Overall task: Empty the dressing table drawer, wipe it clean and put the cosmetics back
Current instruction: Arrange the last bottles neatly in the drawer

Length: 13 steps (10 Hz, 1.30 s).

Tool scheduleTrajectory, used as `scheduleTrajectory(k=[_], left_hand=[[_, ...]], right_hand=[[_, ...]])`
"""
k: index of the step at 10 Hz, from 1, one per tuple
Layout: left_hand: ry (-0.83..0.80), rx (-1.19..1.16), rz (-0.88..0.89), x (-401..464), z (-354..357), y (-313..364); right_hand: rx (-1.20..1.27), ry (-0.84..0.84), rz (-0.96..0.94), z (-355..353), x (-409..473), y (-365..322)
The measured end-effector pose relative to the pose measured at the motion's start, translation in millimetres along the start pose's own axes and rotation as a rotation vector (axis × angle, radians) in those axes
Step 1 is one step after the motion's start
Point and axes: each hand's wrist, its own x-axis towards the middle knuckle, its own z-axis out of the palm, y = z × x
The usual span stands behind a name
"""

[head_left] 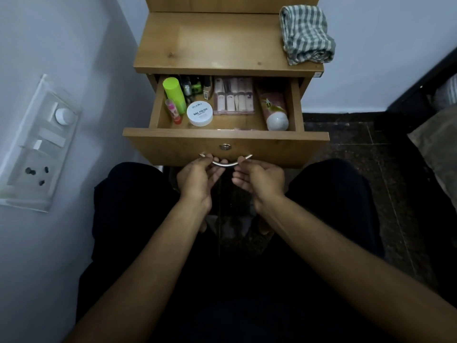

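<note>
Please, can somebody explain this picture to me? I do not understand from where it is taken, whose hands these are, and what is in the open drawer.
There is no machine here. A person wears a camera on the head, so you look down along their own arms. Both hands are at the metal handle of the open drawer: the left hand curls its fingers round it, and the right hand is at its other end. In the drawer lie cosmetics: a green bottle, a small pink stick, a white jar marked nail polish, a clear case and a pink tube. A checked cloth rests on the tabletop.
</note>
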Motion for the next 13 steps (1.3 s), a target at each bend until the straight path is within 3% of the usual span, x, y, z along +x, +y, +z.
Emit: scheduleTrajectory(k=[7, 11, 12, 13], left_hand=[[-0.055, 0.125, 0.034, 112.8, 86.8, 51.9], [-0.075, 0.131, 0.085, 120.2, 87.5, 52.4], [-0.051, 0.304, 0.189, 119.5, 83.1, 45.3], [0.040, 0.695, 0.573, 113.9, 65.5, 41.8]], right_hand=[[0.044, 0.046, -0.032, 63.7, 104.7, -80.9], [0.062, 0.035, -0.061, 61.3, 113.7, -78.8], [0.033, 0.048, -0.074, 59.4, 114.2, -79.2], [-0.110, 0.088, -0.162, 50.1, 107.6, -80.0]])
